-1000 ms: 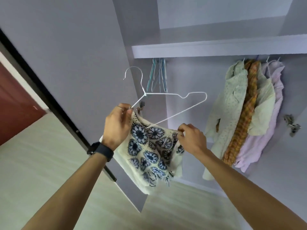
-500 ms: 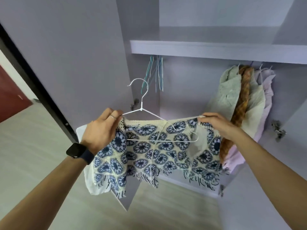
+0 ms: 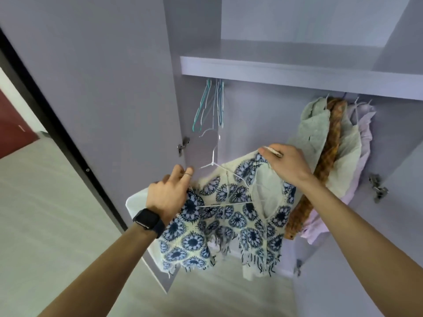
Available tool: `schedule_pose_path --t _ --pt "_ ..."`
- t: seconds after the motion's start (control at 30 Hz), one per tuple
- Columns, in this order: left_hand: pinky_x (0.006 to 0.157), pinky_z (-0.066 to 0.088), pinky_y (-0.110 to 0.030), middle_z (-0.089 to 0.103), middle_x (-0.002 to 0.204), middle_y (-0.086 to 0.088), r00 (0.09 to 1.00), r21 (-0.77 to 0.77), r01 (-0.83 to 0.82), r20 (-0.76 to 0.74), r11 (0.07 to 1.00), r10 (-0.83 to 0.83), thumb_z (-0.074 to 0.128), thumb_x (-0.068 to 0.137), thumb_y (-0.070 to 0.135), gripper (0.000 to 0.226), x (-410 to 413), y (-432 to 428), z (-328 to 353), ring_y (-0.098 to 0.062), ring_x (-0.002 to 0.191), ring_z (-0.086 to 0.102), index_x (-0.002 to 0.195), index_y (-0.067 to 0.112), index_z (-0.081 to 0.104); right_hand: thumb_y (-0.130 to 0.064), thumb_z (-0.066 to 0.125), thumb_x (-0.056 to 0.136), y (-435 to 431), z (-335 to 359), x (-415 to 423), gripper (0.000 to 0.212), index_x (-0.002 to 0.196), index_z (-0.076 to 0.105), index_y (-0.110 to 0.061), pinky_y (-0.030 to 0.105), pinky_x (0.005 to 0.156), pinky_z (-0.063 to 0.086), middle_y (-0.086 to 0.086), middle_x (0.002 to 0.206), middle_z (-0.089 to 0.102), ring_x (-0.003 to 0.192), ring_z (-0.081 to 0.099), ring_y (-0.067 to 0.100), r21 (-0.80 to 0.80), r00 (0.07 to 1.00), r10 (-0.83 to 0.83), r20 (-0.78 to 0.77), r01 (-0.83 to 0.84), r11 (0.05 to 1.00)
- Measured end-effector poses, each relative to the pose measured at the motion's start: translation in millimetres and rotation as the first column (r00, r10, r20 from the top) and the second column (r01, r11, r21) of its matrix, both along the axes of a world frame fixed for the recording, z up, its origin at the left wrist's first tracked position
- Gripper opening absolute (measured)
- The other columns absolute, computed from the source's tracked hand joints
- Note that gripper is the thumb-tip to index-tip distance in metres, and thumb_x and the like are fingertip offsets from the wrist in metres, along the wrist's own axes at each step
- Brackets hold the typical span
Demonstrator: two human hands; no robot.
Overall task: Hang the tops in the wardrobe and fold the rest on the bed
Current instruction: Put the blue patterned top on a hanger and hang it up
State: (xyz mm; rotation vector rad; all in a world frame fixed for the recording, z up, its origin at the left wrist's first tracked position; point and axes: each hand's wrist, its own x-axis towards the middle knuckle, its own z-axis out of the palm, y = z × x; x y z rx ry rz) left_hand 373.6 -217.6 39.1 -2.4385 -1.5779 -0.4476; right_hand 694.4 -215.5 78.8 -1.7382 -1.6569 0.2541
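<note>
A cream crochet top (image 3: pixel 231 216) with blue flower rounds and a fringe hangs spread between my hands in front of the open wardrobe. A white wire hanger (image 3: pixel 215 161) sits inside it, hook pointing up, its lower bar showing across the fabric. My left hand (image 3: pixel 168 193) grips the top's left shoulder at the hanger's end. Up at the right, my right hand (image 3: pixel 283 164) pinches the other shoulder edge and lifts it higher than the left side.
Several empty teal and white hangers (image 3: pixel 211 104) hang under the wardrobe shelf (image 3: pixel 286 74). Three hung garments (image 3: pixel 332 156) fill the right side of the rail. The open left door (image 3: pixel 96 99) stands beside my left arm; hinges (image 3: pixel 377 187) stick out on the right.
The bunched top has been pulled open over the hanger. My right hand then rose with the right shoulder, tilting the hanger, and the whole garment moved closer to the rail.
</note>
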Motion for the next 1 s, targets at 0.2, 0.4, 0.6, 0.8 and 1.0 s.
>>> schedule_pose_path --t 0.2,0.4,0.6,0.8,1.0 --pt "0.058 0.052 -0.041 0.044 0.122 -0.004 0.971 -0.081 -0.190 0.133 0.978 0.200 0.044 0.097 0.009 0.044 22.3 12.6 12.2 -0.034 0.072 0.062 0.138 0.022 0.033 -0.035 0.053 0.104 -33.8 3.4 -45.2 0.037 0.080 0.068 -0.010 0.015 0.039 0.028 -0.010 0.052 0.051 0.040 0.042 0.008 0.212 0.991 0.108 -0.080 -0.089 0.973" --pt "0.049 0.034 -0.033 0.049 0.109 -0.005 0.962 0.004 -0.150 0.232 0.989 0.145 0.049 0.094 0.004 0.032 29.8 21.6 32.6 -0.033 0.060 0.054 0.123 0.018 0.045 -0.035 0.046 0.106 -78.4 -69.4 -86.0 0.047 0.151 0.037 -0.025 0.025 0.061 0.043 -0.010 0.093 0.051 0.069 0.054 0.009 -0.417 0.934 0.337 -0.122 -0.356 0.836" --pt "0.044 0.028 -0.026 0.057 0.100 -0.005 0.952 0.215 -0.044 0.305 0.976 -0.024 0.058 0.096 0.017 0.018 13.2 11.9 35.1 -0.023 0.047 0.035 0.114 0.011 0.056 -0.054 0.063 0.091 -57.7 -25.5 -25.4 0.030 0.120 0.056 -0.046 0.018 0.085 0.053 -0.006 0.122 0.062 0.102 0.062 -0.002 -0.065 0.989 0.143 -0.031 -0.145 0.987" --pt "0.043 0.023 -0.019 0.057 0.097 0.000 0.934 0.310 0.094 0.303 0.946 -0.192 0.041 0.103 0.035 0.018 12.7 -0.8 51.7 -0.020 0.050 0.036 0.108 0.019 0.047 -0.051 0.043 0.103 -2.3 20.0 -24.3 0.046 0.147 0.046 -0.036 0.038 0.092 0.041 -0.010 0.130 0.060 0.116 0.048 0.022 -0.069 0.890 0.247 0.383 -0.239 0.969" --pt "0.066 0.052 -0.039 0.066 0.096 0.014 0.694 0.276 0.075 0.676 0.958 -0.248 0.056 0.102 0.031 0.013 -0.1 -19.2 64.0 -0.018 0.083 0.061 0.105 0.023 0.065 -0.034 0.047 0.106 -3.3 10.3 -42.7 0.025 0.106 0.066 -0.018 0.030 0.060 0.043 -0.012 0.075 0.059 0.062 0.054 0.013 0.106 0.889 0.258 0.378 -0.318 0.942"
